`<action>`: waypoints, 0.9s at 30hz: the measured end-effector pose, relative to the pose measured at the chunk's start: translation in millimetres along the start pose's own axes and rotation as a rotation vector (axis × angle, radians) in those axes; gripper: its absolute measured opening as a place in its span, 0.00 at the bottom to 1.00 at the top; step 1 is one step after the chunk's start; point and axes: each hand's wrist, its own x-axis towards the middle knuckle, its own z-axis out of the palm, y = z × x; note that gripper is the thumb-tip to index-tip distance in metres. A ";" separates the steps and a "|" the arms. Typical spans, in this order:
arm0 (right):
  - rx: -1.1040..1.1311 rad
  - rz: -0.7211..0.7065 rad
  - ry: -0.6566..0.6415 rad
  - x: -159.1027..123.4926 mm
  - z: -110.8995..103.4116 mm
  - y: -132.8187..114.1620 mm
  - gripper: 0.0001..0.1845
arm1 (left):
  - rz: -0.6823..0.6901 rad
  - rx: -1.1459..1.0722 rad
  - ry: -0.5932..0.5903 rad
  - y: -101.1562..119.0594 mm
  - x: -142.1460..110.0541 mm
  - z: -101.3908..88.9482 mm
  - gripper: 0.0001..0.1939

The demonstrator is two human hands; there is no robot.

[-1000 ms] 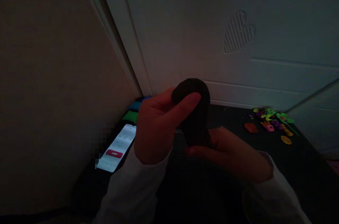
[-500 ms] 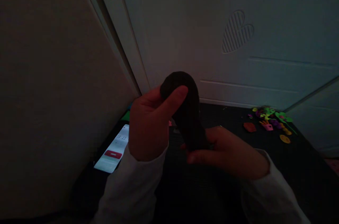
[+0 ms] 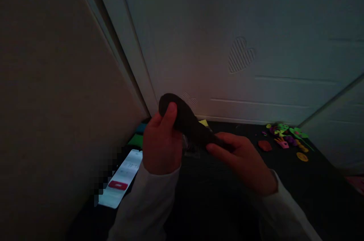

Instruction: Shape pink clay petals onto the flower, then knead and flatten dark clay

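Dim light; long white sleeves on both arms.

Dark lump [image 3: 187, 119] in the air above the black table [image 3: 308, 189], held between two bare hands. It slopes from upper left down to lower right: thick, rounded head at the left end, thin tail at the right.

Left hand [image 3: 162, 142] grips the head; thumb pressed flat on the near face, fingers curled behind, their tips hidden. Right hand [image 3: 241, 157] pinches the tail between thumb and fingers, almost no gap between them.

Beside the left forearm, a lit phone [image 3: 122, 180] lies on the table, red bar on its screen. Beyond it, a green piece [image 3: 135, 141], then a blue piece [image 3: 141, 128]. Between the hands, under the lump, something clear [image 3: 192, 152], too dim to identify.

Far right of table: a red piece [image 3: 264, 145], a yellow disc [image 3: 302, 156], and a cluster with a green flower [image 3: 297, 133], a pink piece [image 3: 282, 143] and purple bits [image 3: 290, 140]. White door [image 3: 184, 43] behind, with a ribbed heart [image 3: 240, 55].
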 end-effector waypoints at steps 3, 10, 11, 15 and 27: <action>0.050 -0.003 0.140 3.7 1.3 2.7 0.13 | -0.046 -0.126 -0.019 -6.2 2.3 1.5 0.09; 0.207 -0.029 0.206 4.8 0.5 3.0 0.13 | -0.200 -0.053 -0.283 -13.5 -0.8 4.9 0.11; 0.210 -0.036 0.211 4.7 0.4 3.0 0.13 | -0.200 -0.023 -0.281 -14.5 -1.2 4.7 0.12; 0.200 -0.049 0.313 4.6 0.0 4.4 0.12 | -0.104 0.102 -0.243 -17.4 -3.2 3.0 0.16; 0.189 -0.112 0.375 3.5 -3.0 2.3 0.10 | -0.025 0.132 -0.211 -17.3 -6.1 4.6 0.14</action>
